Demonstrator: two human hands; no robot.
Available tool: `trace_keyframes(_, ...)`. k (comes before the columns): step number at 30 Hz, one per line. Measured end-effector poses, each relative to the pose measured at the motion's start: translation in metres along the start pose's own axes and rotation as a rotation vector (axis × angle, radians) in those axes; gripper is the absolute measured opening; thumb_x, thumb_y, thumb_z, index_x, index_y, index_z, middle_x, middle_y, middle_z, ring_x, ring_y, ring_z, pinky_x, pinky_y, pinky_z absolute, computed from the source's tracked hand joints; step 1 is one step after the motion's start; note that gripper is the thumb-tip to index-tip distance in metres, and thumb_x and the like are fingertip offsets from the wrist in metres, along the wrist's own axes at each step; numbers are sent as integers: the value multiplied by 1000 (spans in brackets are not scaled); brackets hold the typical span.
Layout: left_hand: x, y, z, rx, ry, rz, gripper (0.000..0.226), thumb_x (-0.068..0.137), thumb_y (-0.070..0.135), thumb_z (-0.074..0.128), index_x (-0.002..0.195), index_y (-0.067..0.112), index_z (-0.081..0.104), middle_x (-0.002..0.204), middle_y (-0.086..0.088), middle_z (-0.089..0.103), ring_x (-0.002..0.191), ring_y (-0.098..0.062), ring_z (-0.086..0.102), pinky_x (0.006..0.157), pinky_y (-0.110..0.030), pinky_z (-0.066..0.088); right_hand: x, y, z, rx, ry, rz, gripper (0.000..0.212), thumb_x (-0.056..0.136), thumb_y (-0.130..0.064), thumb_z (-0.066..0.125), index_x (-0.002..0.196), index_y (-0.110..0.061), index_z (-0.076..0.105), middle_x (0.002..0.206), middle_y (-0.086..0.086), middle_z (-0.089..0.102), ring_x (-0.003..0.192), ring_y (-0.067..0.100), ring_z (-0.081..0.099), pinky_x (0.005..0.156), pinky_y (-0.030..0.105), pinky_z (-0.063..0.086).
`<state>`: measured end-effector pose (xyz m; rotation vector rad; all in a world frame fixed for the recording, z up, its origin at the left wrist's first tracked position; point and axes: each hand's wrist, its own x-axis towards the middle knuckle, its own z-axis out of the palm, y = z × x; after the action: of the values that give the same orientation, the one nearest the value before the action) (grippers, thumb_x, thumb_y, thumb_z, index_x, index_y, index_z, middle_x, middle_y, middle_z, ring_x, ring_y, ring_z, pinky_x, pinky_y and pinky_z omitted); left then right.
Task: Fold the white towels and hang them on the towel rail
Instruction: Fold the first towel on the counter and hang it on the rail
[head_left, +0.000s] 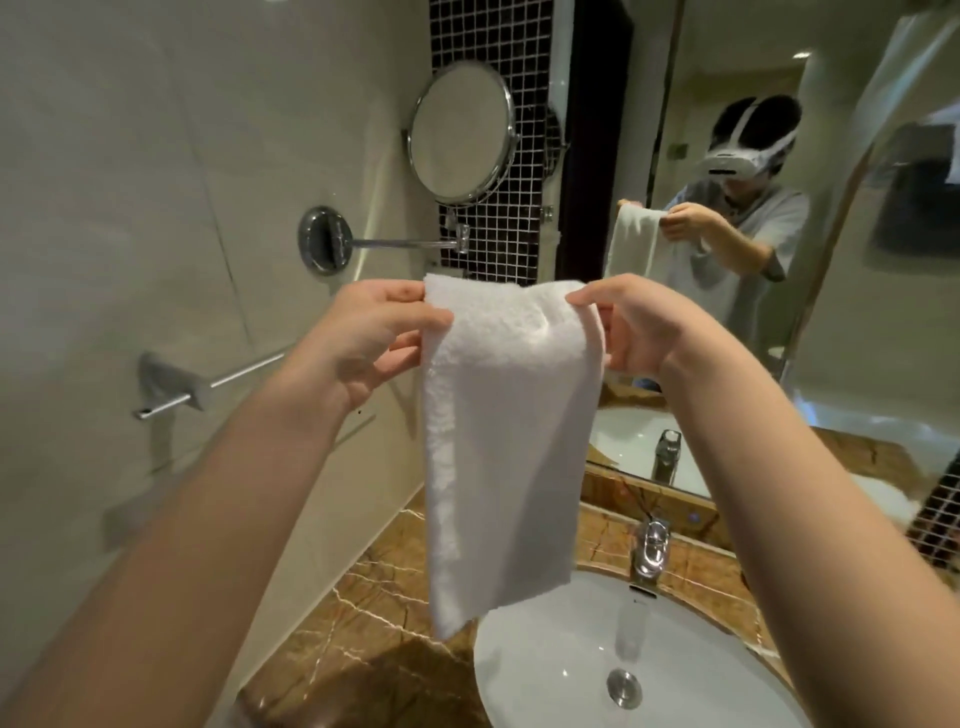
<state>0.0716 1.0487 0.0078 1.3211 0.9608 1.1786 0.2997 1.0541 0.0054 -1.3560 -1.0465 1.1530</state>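
Left hand (363, 338) and right hand (636, 327) pinch the top corners of a folded white terry towel (504, 441), hanging above the brown marble surface (374, 613) near a chrome wall rail (228, 382).

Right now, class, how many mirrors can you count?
2: a round mirror on a wall arm, upper centre; a large wall mirror on the right, above the washbasin. Others may be out of view.

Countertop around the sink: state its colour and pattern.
The countertop is brown with pale veins, marble-like; head view shows it best.

Mirror arm (405, 242) above bare towel rail (239, 373)
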Motion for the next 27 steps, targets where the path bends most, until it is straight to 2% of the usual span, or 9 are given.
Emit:
trace_keyframes(3,-1,11,-13,71,-3,71,20,78,-8,65,93,5,67,80,-4,75,73,-15,71,61,-20,56,7,-11,14,-16,-15,-22,37,84,-17,63,119,-5,62,111,12,64,90,26,62,70,34,51)
trace_keyframes(6,-2,19,-24,130,-12,127,19,81,-7,62,94,6,68,80,-3,74,69,-12,69,62,-20,57,14,-22,27,-23,-37,-33,38,82,-16,67,118,-7,63,118,13,66,96,27,64,73,35,53)
trace_keyframes(7,-2,22,-28,144,-12,138,20,81,-7,61,94,6,68,80,-3,74,67,-11,69,62,-20,57,16,-26,30,-30,-46,-38,37,82,-17,67,118,-7,63,118,13,66,95,26,65,72,34,55)
trace_keyframes(10,-1,28,-37,168,12,159,19,82,-7,60,93,6,68,77,-1,73,62,-9,68,57,-18,54,24,-34,42,-36,-75,-55,32,85,-16,65,116,-8,64,111,10,69,84,23,67,55,26,54)
trace_keyframes(16,4,34,-45,197,155,190,19,82,-8,59,83,10,67,67,4,71,59,-7,66,57,-17,55,47,-47,61,-44,-182,-105,31,87,-16,63,118,-9,62,106,6,70,82,20,69,53,24,55)
trace_keyframes(20,6,43,-49,212,254,196,20,83,-7,59,81,11,67,68,4,70,59,-7,65,61,-18,54,65,-60,75,-50,-290,-137,32,89,-14,60,120,-7,62,97,6,67,71,17,66,51,23,54)
trace_keyframes(23,9,55,-50,238,325,216,20,83,-7,59,81,12,65,63,7,69,54,-3,63,54,-15,53,78,-76,85,-58,-366,-137,32,88,-15,61,118,-8,62,92,5,68,67,17,66,52,23,53)
trace_keyframes(27,16,76,-49,308,431,269,18,82,-5,61,79,12,66,72,2,68,56,-4,62,55,-15,53,96,-98,102,-46,-461,-160,24,89,-19,58,111,-10,63,95,5,63,73,18,60,58,23,52)
